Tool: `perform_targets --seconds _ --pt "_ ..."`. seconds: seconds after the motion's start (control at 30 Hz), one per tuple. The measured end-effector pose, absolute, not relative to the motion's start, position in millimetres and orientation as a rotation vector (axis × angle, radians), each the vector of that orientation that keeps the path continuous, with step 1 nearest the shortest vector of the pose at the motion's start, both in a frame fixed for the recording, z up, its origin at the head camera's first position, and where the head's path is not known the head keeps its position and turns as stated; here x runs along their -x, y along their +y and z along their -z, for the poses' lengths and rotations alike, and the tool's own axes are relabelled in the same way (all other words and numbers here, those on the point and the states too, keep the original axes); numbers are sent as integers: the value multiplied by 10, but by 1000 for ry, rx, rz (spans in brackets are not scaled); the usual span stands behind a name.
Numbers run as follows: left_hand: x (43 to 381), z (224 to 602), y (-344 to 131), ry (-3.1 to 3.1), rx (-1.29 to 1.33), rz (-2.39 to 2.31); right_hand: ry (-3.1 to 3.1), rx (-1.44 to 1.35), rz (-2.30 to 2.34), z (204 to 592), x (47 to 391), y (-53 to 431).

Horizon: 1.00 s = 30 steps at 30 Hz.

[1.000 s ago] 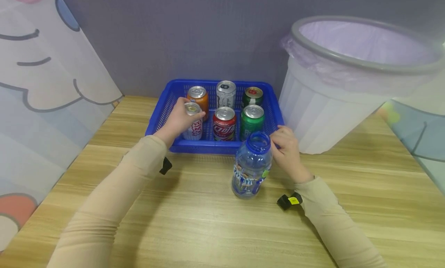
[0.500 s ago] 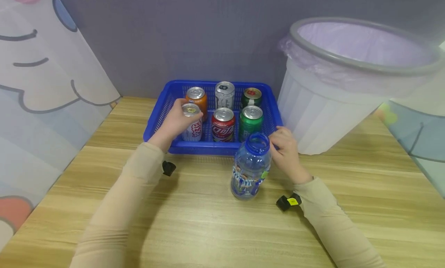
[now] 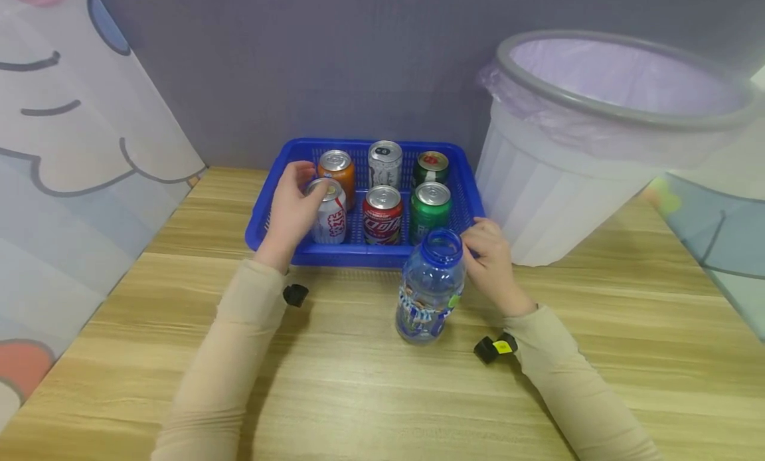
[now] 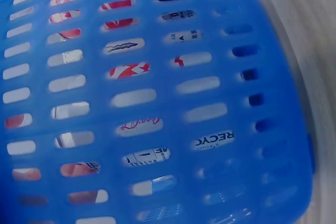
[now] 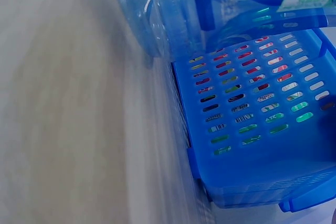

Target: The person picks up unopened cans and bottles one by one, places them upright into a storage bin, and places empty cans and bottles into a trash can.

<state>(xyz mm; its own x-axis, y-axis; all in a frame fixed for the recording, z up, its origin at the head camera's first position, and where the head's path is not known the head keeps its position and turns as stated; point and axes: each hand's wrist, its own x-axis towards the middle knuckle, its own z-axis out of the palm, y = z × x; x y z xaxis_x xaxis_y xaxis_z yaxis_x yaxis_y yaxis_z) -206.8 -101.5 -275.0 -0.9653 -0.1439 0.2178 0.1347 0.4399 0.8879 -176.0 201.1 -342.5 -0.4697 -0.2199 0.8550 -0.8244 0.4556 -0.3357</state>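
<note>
My left hand (image 3: pixel 293 205) is at the left end of the blue basket (image 3: pixel 352 255), its thumb over the top of a white soda can (image 3: pixel 330 222) with red lettering and its fingers spread loosely beside it. The can stands upright in the front left of the basket. My right hand (image 3: pixel 491 258) grips the basket's front right corner with curled fingers. Just left of that hand, a clear blue plastic bottle (image 3: pixel 427 301) without a cap stands on the table, its mouth overlapping the basket rim. In the left wrist view the can's print shows through the slotted basket wall (image 4: pixel 173 93).
Also upright in the basket are an orange can (image 3: pixel 337 172), a silver can (image 3: pixel 385 165), a red can (image 3: pixel 382 218), a green can (image 3: pixel 430 208) and a dark green can (image 3: pixel 431 169). A white bin (image 3: pixel 538 182) with a purple liner stands right of the basket.
My left hand has loosened from the white can; its fingers have shifted left off the can's far side. The right hand has stayed at the basket corner. The bottle has not moved.
</note>
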Motion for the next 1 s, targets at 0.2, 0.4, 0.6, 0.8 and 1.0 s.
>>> perform_targets --seconds 0.2,0.4,0.6,0.8,1.0 --pt "1990 2761 -1014 -2341 30 1534 -1938 -881 -1001 3410 1750 2001" --pt "1924 2807 -1026 -2237 44 1505 -1958 -898 -986 3399 1751 2012" --pt "1883 2853 -1021 -2166 60 1477 -2100 -938 -917 3329 1748 2067" --pt "1866 2860 -1008 -2161 64 1496 -2217 -1014 -898 3238 1745 2148" --pt "1865 2845 -1009 -2163 68 1500 -2268 -1007 -923 3102 1728 2205"
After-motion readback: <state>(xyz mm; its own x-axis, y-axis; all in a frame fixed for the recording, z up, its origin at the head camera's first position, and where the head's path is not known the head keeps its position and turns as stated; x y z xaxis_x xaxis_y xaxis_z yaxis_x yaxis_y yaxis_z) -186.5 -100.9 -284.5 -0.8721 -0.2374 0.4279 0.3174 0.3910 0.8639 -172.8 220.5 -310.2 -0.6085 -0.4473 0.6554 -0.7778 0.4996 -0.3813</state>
